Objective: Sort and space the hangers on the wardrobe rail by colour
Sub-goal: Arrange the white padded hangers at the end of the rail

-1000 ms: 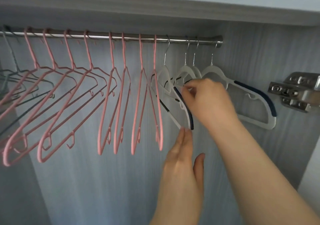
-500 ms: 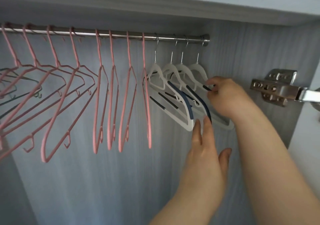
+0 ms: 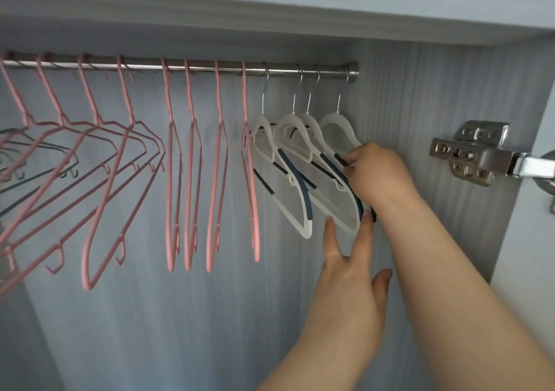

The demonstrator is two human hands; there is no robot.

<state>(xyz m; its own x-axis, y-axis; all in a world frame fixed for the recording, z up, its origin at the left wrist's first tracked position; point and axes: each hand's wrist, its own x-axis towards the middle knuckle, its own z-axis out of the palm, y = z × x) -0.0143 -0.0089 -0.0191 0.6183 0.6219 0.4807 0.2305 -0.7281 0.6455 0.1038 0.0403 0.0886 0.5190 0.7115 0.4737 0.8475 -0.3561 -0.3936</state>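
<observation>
4 white hangers hung at the right end of the wardrobe rail, just beside the pink hangers. The right hand pinched the shoulder of the rightmost white hanger. The left hand, fingers straight, touched their lower ends.

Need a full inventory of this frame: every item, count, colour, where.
rail: one, silver, across the wardrobe top
pink hangers: eight in view, pink, left and middle of rail
grey hangers: count unclear, dark grey, far left behind pink ones
white hangers: four, white with dark grip strips, right end of rail
hinge: one, silver, right side wall
left hand: fingers straight, touching white hangers' lower ends
right hand: pinching the rightmost of the white hangers
</observation>
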